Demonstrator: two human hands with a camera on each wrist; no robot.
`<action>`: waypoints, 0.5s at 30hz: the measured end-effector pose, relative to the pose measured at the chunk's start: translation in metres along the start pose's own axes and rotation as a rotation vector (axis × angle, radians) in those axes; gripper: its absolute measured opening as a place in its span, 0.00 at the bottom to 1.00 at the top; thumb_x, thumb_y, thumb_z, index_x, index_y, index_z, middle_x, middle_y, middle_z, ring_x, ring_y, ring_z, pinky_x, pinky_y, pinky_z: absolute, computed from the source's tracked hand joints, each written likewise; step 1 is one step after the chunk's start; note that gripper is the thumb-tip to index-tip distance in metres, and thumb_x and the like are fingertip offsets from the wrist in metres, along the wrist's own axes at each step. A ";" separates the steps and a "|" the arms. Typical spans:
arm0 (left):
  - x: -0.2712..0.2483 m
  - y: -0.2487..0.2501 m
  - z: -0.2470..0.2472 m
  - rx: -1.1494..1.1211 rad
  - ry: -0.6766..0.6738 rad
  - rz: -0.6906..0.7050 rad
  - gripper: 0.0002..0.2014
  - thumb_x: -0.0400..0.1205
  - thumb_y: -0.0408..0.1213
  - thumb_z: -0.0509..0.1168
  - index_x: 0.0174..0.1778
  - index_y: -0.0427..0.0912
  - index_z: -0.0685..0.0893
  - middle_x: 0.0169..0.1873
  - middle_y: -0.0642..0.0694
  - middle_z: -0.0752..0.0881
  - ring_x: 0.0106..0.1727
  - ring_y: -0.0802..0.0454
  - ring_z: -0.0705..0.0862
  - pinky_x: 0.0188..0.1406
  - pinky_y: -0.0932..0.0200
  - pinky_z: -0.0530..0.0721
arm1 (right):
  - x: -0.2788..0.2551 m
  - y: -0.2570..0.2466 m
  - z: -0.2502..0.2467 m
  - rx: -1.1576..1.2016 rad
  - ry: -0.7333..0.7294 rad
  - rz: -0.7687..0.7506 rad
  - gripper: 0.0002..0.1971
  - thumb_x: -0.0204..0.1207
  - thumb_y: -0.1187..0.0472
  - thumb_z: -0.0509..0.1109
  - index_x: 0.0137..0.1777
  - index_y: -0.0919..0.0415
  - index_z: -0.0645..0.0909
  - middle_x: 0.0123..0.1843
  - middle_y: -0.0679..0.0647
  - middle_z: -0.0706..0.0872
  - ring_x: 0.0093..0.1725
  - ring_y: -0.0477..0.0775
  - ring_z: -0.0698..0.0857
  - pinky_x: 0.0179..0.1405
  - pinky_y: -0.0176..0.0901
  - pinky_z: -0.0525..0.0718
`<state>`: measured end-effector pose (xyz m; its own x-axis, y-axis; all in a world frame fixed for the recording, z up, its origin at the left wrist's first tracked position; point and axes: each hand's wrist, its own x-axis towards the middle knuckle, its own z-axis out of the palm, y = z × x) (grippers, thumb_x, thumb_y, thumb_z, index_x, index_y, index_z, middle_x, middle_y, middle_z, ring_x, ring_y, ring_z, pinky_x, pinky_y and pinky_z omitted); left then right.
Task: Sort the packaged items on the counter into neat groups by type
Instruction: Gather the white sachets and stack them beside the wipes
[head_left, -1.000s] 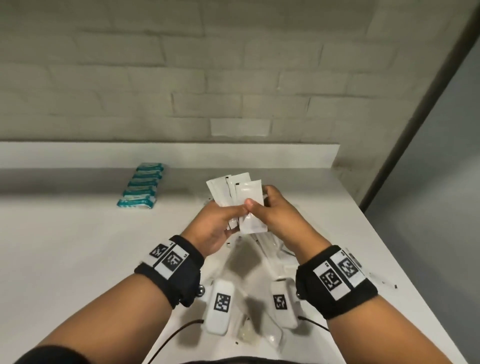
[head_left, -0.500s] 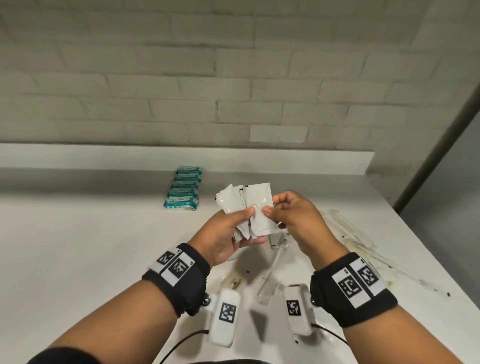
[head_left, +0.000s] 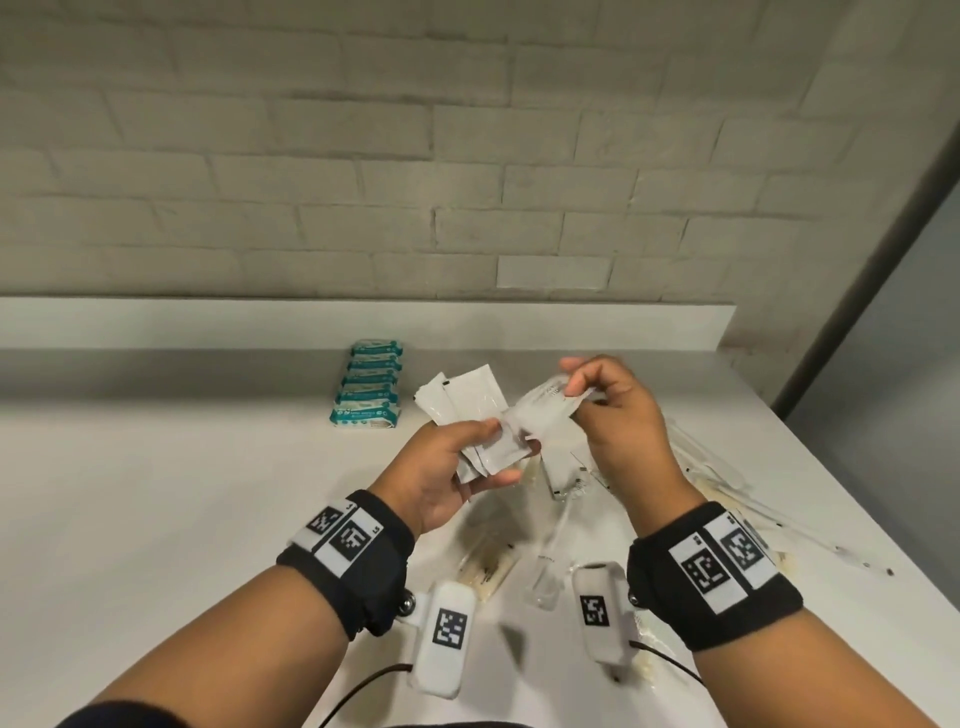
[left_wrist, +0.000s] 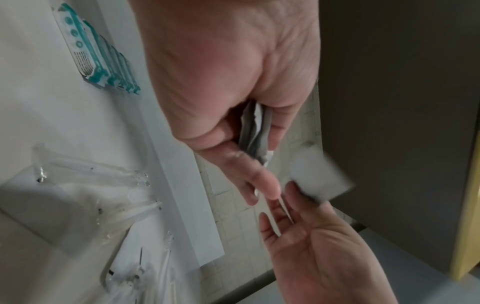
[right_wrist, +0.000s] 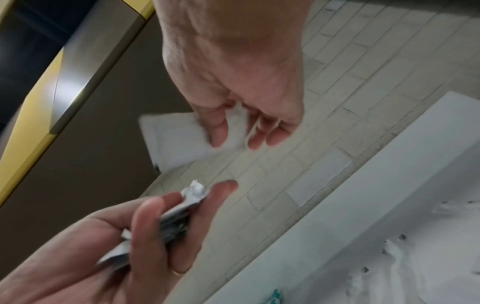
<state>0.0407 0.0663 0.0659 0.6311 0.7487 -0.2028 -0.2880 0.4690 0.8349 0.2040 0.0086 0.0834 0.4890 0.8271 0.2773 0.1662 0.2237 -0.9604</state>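
Left hand (head_left: 441, 470) grips a fan of white sachets (head_left: 470, 410). Right hand (head_left: 618, 415) pinches one more sachet (head_left: 540, 410), angled down-left toward the fan, just beside it, so tucking in looks easy.

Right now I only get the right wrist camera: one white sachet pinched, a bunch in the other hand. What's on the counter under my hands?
Observer: Loose clear-wrapped long items lie scattered on the counter below both hands, with more at the right edge.
Operator: Is any group finished?
Observer: The teal packets sit in a neat overlapping row by the back ledge, to the left of your hands.
Operator: How is the bunch held?
Observer: From the head view, the left hand grips the fan of white sachets by its lower ends. The right hand brings the single sachet over it.
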 end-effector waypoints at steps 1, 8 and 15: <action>-0.001 0.002 0.001 -0.012 -0.005 -0.008 0.11 0.83 0.30 0.62 0.59 0.33 0.83 0.47 0.41 0.92 0.48 0.41 0.91 0.33 0.54 0.91 | 0.000 -0.001 0.000 -0.030 0.024 -0.076 0.21 0.67 0.86 0.64 0.32 0.56 0.78 0.58 0.53 0.81 0.59 0.52 0.82 0.56 0.45 0.83; -0.001 0.005 0.011 0.066 -0.072 0.034 0.13 0.81 0.28 0.65 0.61 0.38 0.83 0.44 0.42 0.92 0.42 0.47 0.92 0.32 0.57 0.90 | -0.005 0.007 -0.007 -0.226 -0.078 -0.211 0.23 0.75 0.80 0.64 0.45 0.51 0.90 0.65 0.47 0.82 0.68 0.47 0.80 0.65 0.36 0.79; 0.002 0.007 0.012 0.414 -0.092 0.063 0.12 0.80 0.23 0.66 0.53 0.43 0.84 0.40 0.48 0.90 0.38 0.54 0.90 0.28 0.58 0.88 | 0.021 -0.022 -0.029 -0.058 -0.298 0.169 0.13 0.76 0.74 0.69 0.57 0.59 0.83 0.43 0.57 0.83 0.35 0.48 0.80 0.32 0.34 0.76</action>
<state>0.0488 0.0650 0.0775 0.6883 0.7163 -0.1145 -0.0258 0.1820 0.9830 0.2352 0.0062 0.1112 0.2433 0.9661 0.0863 0.1573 0.0485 -0.9864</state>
